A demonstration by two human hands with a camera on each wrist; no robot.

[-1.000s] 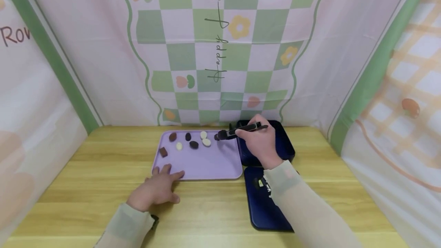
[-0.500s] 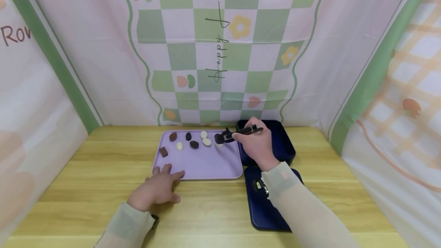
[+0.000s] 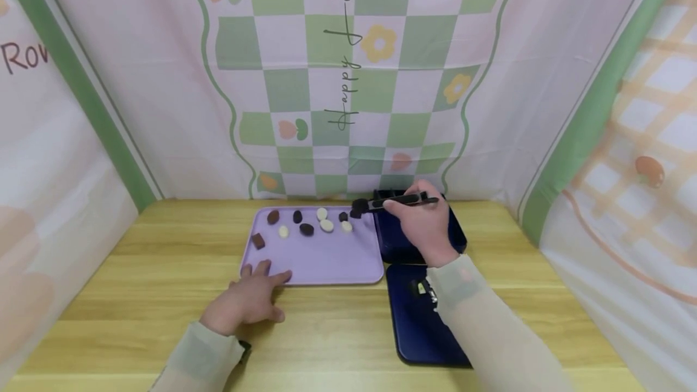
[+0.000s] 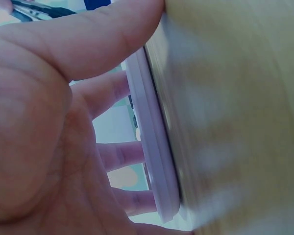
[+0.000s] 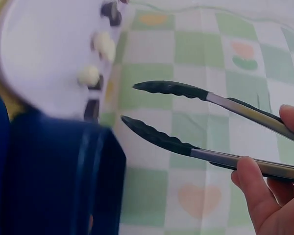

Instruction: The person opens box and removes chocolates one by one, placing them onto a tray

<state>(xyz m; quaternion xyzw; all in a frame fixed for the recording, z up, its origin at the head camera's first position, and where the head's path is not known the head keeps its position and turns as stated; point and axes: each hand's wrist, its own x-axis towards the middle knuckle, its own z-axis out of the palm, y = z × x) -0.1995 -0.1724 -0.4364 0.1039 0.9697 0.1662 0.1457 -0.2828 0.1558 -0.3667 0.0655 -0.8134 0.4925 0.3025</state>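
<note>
My right hand (image 3: 422,222) grips black-tipped metal tongs (image 3: 402,199), their tips raised over the tray's back right corner beside the blue box. In the right wrist view the tong arms (image 5: 161,137) stand apart with nothing between them. Several small chocolate-like pieces, brown, black and cream, lie on the lilac tray (image 3: 327,265). A cream oval piece (image 3: 346,227) sits near its right side, next to a dark piece (image 3: 343,216). My left hand (image 3: 247,300) has its fingers spread over the tray's near left edge; the left wrist view shows the fingers (image 4: 122,154) against the rim.
A deep navy box (image 3: 396,253) stands against the tray's right side. In front of it lies a flat navy lid (image 3: 419,337), partly covered by my right sleeve. A printed cloth (image 3: 327,77) hangs behind the wooden table (image 3: 163,271).
My right hand has moved the tongs from over the tray's right part back and right toward the box. The cream oval and dark pieces there are now uncovered. My left hand keeps its place.
</note>
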